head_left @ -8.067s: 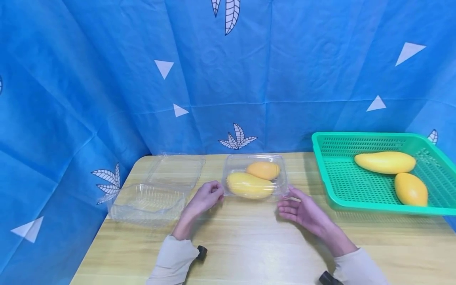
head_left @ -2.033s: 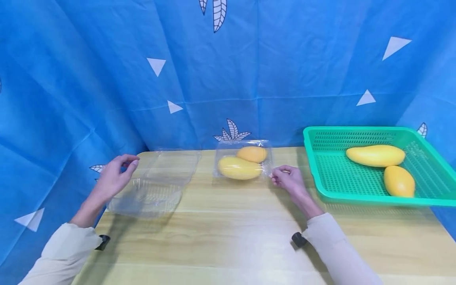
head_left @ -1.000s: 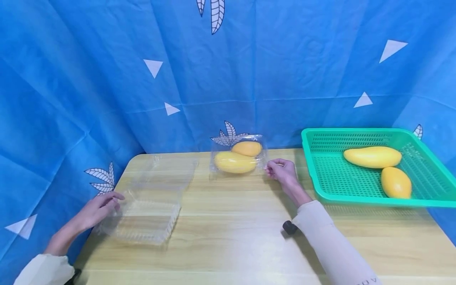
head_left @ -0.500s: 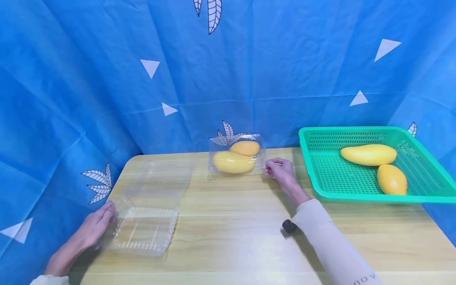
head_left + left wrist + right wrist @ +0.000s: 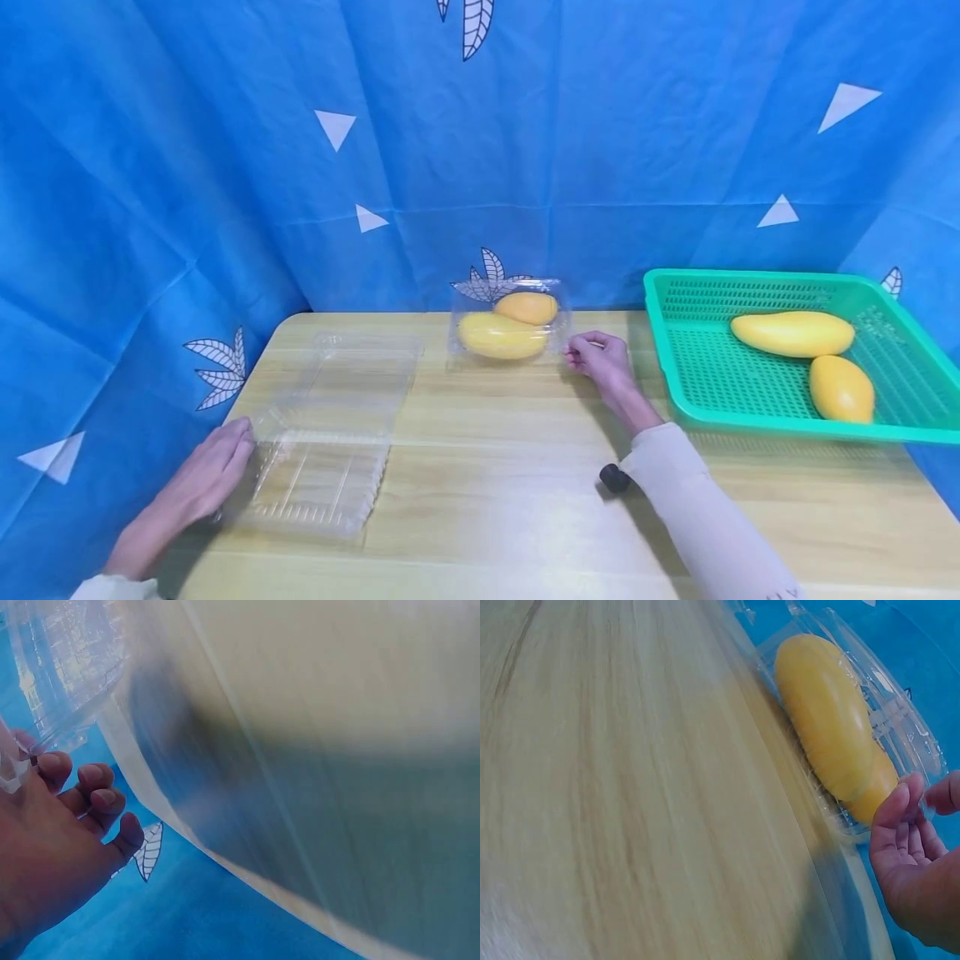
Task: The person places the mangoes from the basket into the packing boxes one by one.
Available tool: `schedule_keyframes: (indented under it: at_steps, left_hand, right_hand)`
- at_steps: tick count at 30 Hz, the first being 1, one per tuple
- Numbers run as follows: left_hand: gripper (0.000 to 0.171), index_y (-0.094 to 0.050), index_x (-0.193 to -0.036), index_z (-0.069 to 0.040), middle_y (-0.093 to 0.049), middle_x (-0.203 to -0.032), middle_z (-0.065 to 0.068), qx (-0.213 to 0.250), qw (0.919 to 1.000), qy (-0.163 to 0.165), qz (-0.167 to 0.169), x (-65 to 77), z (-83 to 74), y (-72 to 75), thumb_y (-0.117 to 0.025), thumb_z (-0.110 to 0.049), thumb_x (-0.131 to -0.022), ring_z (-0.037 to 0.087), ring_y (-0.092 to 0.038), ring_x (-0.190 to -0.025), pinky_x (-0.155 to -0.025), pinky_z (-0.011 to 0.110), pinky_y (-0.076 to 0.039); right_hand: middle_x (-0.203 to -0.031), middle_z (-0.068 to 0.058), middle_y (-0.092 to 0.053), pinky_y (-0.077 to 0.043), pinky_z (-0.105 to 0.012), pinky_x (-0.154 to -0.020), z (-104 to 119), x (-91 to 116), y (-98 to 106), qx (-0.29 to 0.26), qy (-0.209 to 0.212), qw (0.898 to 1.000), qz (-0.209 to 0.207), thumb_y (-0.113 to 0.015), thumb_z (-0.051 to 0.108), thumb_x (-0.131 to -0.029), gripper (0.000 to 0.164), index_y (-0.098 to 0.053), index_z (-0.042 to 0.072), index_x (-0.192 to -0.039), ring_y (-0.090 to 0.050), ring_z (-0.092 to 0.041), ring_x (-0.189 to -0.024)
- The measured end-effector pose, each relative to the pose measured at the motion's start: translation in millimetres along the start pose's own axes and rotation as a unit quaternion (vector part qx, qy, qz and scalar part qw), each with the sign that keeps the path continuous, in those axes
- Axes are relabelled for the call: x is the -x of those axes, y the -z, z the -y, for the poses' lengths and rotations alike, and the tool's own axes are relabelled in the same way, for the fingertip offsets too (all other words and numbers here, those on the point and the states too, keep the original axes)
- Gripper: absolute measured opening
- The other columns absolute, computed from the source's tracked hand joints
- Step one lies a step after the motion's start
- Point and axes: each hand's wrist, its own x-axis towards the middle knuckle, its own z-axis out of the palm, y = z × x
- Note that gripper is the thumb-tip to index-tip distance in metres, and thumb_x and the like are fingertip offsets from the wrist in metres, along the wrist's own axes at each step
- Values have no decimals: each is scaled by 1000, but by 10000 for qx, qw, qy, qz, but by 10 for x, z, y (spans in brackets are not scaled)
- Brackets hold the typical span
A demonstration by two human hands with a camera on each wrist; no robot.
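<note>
Clamshell [image 5: 322, 471] (open, clear) looks light and flimsy, best held by its rim, where the left hand [image 5: 206, 471] pinches it. The right hand [image 5: 602, 360] pinches the filled box [image 5: 472, 302] near one corner.

Nothing can be read: dark lettering-like marks [image 5: 784, 594] on the right sleeve [image 5: 708, 504] are cut off by the head view's lower edge.

Left arm [image 5: 142, 537] comes in low on its side, angled forward and inward; left hand [image 5: 208, 471] back-up, fingers [image 5: 106, 801] curled in a grip. Right arm [image 5: 697, 500] mirrors that angle, more of it showing. Right hand [image 5: 602, 360] sits farther forward, thumb and fingertips [image 5: 913, 787] pinched, other fingers bent. Hands well apart.
</note>
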Motion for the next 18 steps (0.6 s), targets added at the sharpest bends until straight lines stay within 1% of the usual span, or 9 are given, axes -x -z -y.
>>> schedule_keyframes:
  at_steps: [5, 7, 10, 11, 12, 13, 14, 16, 18]
  left_hand:
    - [24, -43, -85, -15, -37, -75, -4, 15, 9998, -129, -119, 39, -56, -21, -36, -9, -108, 9, -35, -68, -58, 29, -34]
    - [24, -42, -85, -15, -36, -75, -4, 9, 9998, -138, -163, 52, -75, -34, -36, -9, -108, 8, -34, -68, -58, 29, -34]
    - [25, -42, -84, -15, -36, -73, -4, 0, 9997, -110, -201, 78, -103, -48, -37, -9, -107, 8, -34, -66, -58, 29, -34]
    - [25, -42, -84, -15, -36, -73, -4, -4, 9998, -68, -180, 89, -114, -52, -37, -9, -108, 9, -34, -66, -57, 29, -34]
    - [25, -44, -85, -14, -37, -73, -3, -12, 9999, 8, -100, 102, -127, -51, -36, -10, -108, 10, -37, -67, -59, 31, -37]
    - [25, -43, -84, -14, -37, -72, -3, -21, 10000, 60, -65, 116, -139, -53, -36, -10, -108, 10, -37, -67, -59, 31, -36]
    - [25, -49, -89, -10, -45, -74, 4, -5, 9999, 160, 58, 134, -149, -46, -34, -11, -109, 15, -45, -70, -64, 34, -43]
    - [26, -51, -91, -8, -46, -76, 5, -9, 9994, 292, 204, 158, -179, -42, -33, -13, -110, 19, -49, -74, -70, 41, -46]
    - [25, -52, -92, -8, -47, -78, 5, -50, 9993, 288, 219, 180, -206, -46, -33, -12, -109, 22, -50, -78, -74, 47, -47]
  right_hand:
    - [-80, -7, -70, -58, -23, -66, 1, 17, -82, -121, 22, 9999, -72, -61, 1, -94, 26, -60, -14, -115, -66, -11, -67]
    - [-79, -7, -70, -58, -24, -66, -2, 17, -110, -151, 32, 9998, -97, -61, 0, -92, 26, -60, -15, -114, -67, -12, -67]
    - [-79, -8, -70, -59, -25, -68, -7, 13, -155, -255, 53, 9996, -117, -60, -1, -91, 22, -61, -13, -109, -67, -12, -66]
    - [-79, -8, -70, -59, -25, -68, -9, 13, -172, -285, 54, 9995, -123, -60, -1, -91, 19, -62, -11, -108, -67, -12, -66]
    - [-78, -8, -70, -59, -26, -69, -13, 12, -189, -316, 48, 9994, -124, -60, -1, -91, 17, -62, -10, -106, -67, -12, -66]
    - [-78, -8, -70, -59, -26, -69, -11, 13, -213, -349, 35, 9993, -113, -59, -2, -91, 15, -62, -9, -104, -67, -12, -66]
    - [-78, -8, -70, -60, -26, -69, -9, 15, -236, -379, 22, 9992, -107, -59, -2, -91, 13, -62, -8, -103, -68, -12, -66]
    - [-79, -9, -71, -60, -28, -73, -11, 15, -281, -412, -6, 9991, -95, -59, -3, -91, 12, -61, -6, -102, -69, -12, -67]
    - [-80, -9, -71, -60, -30, -76, -12, 13, -317, -470, -47, 9988, -84, -59, -3, -92, 11, -61, -6, -102, -70, -14, -69]
